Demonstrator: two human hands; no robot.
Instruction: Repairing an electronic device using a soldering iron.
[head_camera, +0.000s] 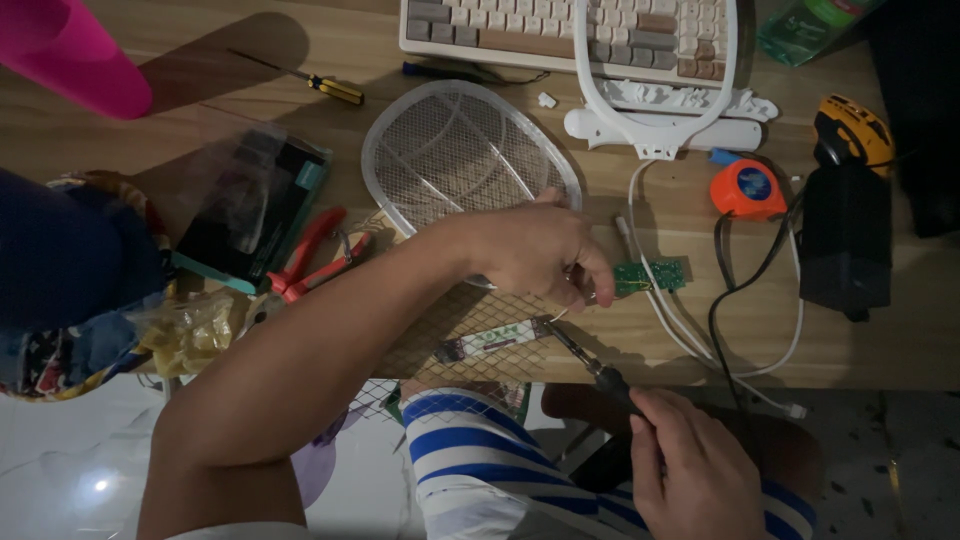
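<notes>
Head view, hands: left hand (540, 255) reaches across the table (880, 345), fingers pinched narrow on a wire end beside the small green circuit board (650, 277), apparently steadying it for the tool. Right hand (690, 465) is closed around the dark handle of a soldering iron (590, 365), tip angled up towards the board and stopping just short of it.

Work items: circuit board lies near the table's front edge, white cable (680, 320) trailing from it. Bare metal mesh (470, 335) lies under the left forearm; a white racket-shaped mesh frame (460, 150) rests behind, a matching empty white frame (655, 75) leaning over the keyboard (570, 30).

Tools set aside: red-handled pliers (315, 255), yellow-handled screwdriver (335, 90), orange tape measure (748, 188), black box (845, 240).

Packages, labels: narrow white strip with green lettering (490, 340) on the mesh; clear plastic bag (235, 190) over a dark flat package, left; green packet (800, 30), top right corner; pink cylinder (70, 50), top left.
</notes>
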